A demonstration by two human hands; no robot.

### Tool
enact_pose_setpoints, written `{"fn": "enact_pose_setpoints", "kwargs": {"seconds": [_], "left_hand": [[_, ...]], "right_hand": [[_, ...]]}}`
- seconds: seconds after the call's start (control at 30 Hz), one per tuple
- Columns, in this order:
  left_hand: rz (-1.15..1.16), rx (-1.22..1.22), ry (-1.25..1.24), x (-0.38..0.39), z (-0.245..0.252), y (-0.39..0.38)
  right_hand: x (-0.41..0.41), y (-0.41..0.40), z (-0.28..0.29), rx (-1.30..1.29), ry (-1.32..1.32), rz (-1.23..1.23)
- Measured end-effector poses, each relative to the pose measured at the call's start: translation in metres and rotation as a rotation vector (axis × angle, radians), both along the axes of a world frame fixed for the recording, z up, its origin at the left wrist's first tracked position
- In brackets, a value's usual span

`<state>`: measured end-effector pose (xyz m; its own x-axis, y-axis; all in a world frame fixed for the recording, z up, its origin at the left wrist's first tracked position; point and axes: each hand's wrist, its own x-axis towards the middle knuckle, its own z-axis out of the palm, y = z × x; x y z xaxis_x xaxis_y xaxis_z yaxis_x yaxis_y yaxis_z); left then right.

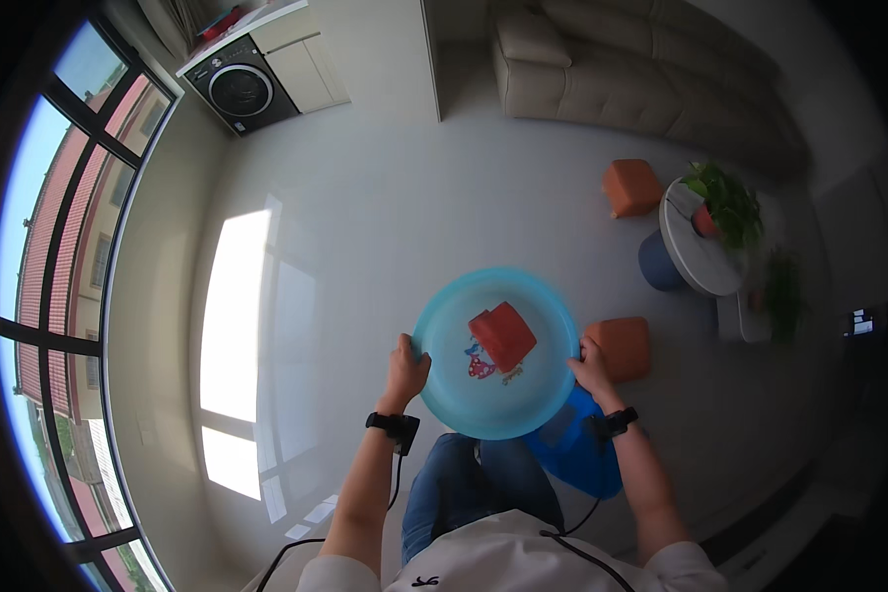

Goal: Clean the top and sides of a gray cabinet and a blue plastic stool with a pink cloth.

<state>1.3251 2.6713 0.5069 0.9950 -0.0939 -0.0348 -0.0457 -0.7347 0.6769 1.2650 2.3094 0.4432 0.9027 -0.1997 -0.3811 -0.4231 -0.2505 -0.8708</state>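
A round, light blue plastic basin (pixel 444 392) is held level in front of my body, above my thighs. My left hand (pixel 408 370) grips its left rim, with the thumb on the inner side. My right hand (pixel 592 366) grips the opposite rim on the right. Inside the basin lies a folded red cloth (pixel 505 337), partly over a colourful printed picture (pixel 479 365) on the bottom. Both wrists wear black straps with small devices and cables.
A blue plastic item (pixel 581 451) lies right of my legs. Orange stools (pixel 634 187) stand near a round white table (pixel 677 222) bearing a potted plant (pixel 729 203). Farther off are a leather sofa (pixel 607 89) and a front-loading washing machine (pixel 242 87). Windows (pixel 52 296) line the left.
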Motion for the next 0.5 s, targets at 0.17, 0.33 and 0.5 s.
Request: {"fn": "enact_pose_setpoints", "kwargs": {"seconds": [0.17,0.33,0.5], "left_hand": [[-0.085,0.111,-0.034,0.071,-0.048,0.037],[-0.152,0.193,0.017,0.137,-0.114,0.061],[-0.238,0.207,0.085,0.189,-0.194,0.077]], "right_hand": [[0.049,0.045,-0.010,-0.190,0.027,0.082],[0.089,0.076,-0.074,-0.201,0.043,0.040],[0.111,0.109,-0.145,-0.174,0.135,-0.033]]}}
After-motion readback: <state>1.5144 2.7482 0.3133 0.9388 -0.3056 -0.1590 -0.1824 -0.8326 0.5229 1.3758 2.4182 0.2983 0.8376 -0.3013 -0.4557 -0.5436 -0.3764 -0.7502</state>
